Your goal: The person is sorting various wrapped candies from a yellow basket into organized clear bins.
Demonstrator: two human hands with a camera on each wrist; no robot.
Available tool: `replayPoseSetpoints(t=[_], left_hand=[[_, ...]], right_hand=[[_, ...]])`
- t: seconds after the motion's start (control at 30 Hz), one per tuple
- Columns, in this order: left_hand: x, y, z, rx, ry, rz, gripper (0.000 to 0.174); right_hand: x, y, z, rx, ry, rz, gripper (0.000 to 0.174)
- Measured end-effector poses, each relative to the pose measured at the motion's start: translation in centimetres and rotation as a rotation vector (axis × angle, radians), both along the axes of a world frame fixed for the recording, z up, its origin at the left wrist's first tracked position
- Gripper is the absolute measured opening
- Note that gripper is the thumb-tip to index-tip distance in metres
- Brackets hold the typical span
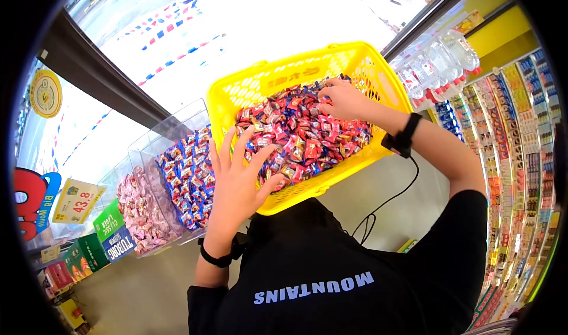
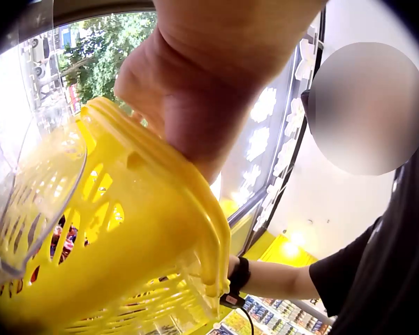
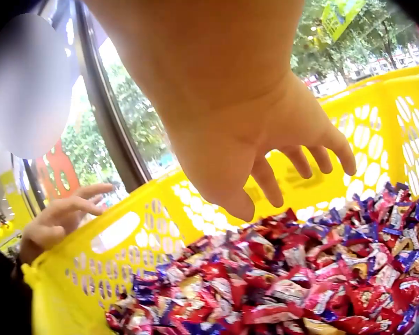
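Note:
A yellow plastic basket [image 1: 278, 203] with perforated walls holds a heap of wrapped candies [image 1: 307, 134], mostly red with some blue and gold. Over its left rim lies my left hand [image 1: 236, 172], fingers spread and pointing in toward the candies; nothing is in it. The left wrist view shows that hand at the rim, its fingers mostly hidden behind the basket [image 2: 133, 230]. My right hand [image 1: 349, 101] hangs inside the basket at the far right. In the right wrist view its fingers [image 3: 267, 183] are apart and loosely bent just above the candies, holding nothing.
Left of the basket, a clear bin [image 1: 204, 111] holds blue-wrapped candies [image 1: 186, 178] and pink-wrapped ones [image 1: 145, 211]. A price card [image 1: 77, 200] stands farther left. Bottled water [image 1: 438, 63] and packed shelves [image 1: 503, 157] line the right side. A black cable [image 1: 390, 196] hangs from the right wristband.

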State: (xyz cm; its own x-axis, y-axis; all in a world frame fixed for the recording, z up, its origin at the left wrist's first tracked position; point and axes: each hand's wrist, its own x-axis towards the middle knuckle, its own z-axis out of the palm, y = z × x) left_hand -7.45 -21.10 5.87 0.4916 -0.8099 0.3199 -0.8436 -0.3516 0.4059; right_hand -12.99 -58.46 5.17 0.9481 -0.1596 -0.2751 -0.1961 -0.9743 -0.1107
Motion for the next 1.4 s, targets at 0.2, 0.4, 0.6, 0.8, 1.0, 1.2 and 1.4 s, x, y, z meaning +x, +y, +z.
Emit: replayPoseSetpoints(t=[0.2, 0.4, 0.6, 0.8, 1.0, 1.2, 1.4], left_hand=[[-0.9, -1.0, -0.2, 0.075, 0.0, 0.112, 0.059], [-1.0, -1.0, -0.1, 0.118, -0.029, 0.128, 0.064], [-0.9, -1.1, -0.3, 0.112, -0.021, 0.126, 0.062], [-1.0, -1.1, 0.0, 0.111, -0.01, 0.129, 0.066], [-1.2, -0.7, -0.1, -0.05, -0.014, 0.136, 0.065], [-1.4, 1.7, -0.3, -0.206, -0.133, 0.034, 0.039], [-1.6, 5.7, 0.6, -0.289, -0.187, 0.135, 0.027]], right_hand=[[2.7, -0.7, -6.1, -0.031, 0.075, -0.36, 0.056], [3.4, -1.6, -8.5, 0.002, 0.093, -0.407, 0.043], [3.9, -2.8, -8.1, 0.012, 0.01, -0.342, 0.027], [2.1, 0.5, -1.3, -0.118, 0.05, -0.079, 0.023], [-4.2, 10.9, 5.1, -0.23, -0.547, 0.395, 0.015], [-7.1, 18.0, 5.6, 0.005, -0.646, 0.385, 0.011], [-6.8, 22.7, 4.5, 0.268, -0.749, 0.258, 0.026]])
